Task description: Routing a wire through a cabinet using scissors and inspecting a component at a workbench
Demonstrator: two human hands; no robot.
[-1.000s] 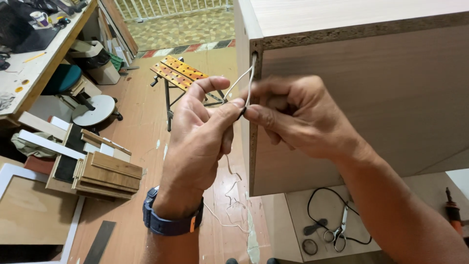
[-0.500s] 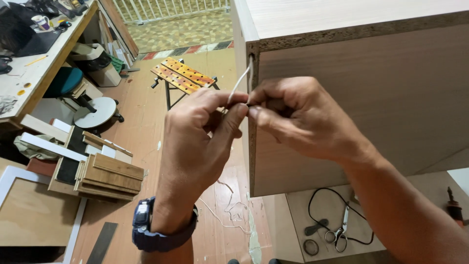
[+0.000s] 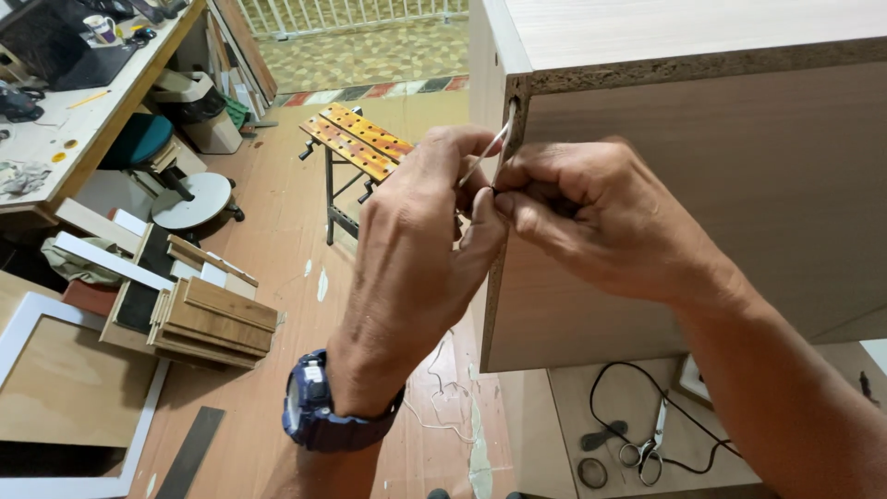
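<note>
Both hands meet at the front corner of a wooden chipboard cabinet. My left hand, with a blue watch on the wrist, pinches a thin white cable that comes out of a slot at the cabinet's upper corner. My right hand pinches the same cable's end just to the right, its fingertips touching my left thumb. The cable end itself is hidden between the fingers.
An orange folding workbench stands on the floor behind the hands. Stacked wood boards and a white frame lie at the left. A desk and stool are at the upper left. Scissors and a black cord lie below the cabinet.
Both hands have shifted slightly up and closer together at the cabinet corner; the visible stretch of white cable is shorter and straighter than before.
</note>
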